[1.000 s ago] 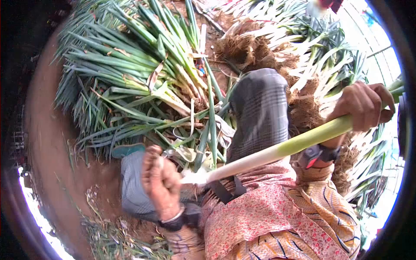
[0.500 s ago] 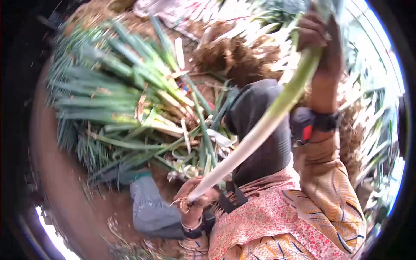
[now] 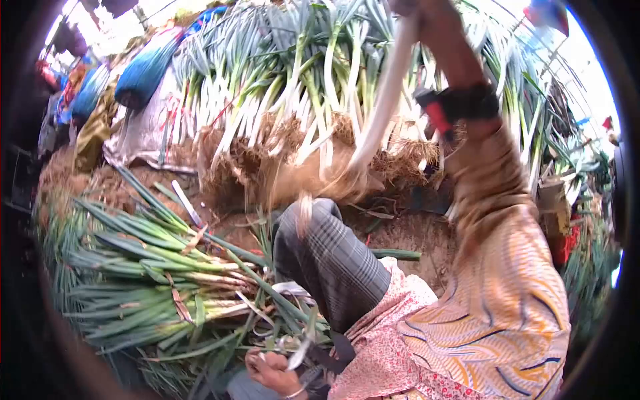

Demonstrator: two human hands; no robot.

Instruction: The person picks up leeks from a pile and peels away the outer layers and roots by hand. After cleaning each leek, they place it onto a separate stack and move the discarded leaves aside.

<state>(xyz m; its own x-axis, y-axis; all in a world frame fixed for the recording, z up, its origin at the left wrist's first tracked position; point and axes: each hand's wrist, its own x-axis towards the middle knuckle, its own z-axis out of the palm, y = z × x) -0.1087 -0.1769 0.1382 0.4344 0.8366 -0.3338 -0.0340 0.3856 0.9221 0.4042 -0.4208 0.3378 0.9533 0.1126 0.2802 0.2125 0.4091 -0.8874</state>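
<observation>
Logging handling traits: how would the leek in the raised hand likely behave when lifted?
The leek probably flexes slightly, as it bows gently. It seems light enough for one grip: only the right hand holds it. Smooth-looking, though blurred, it may slip.

- I could pass over the soil between knee and right sleeve; a leaf lies partly across it.
- The knee stands between the left hand and the leek row.
- The cut pile blocks me beyond that hand.
- The held leek hangs before the row.
</observation>
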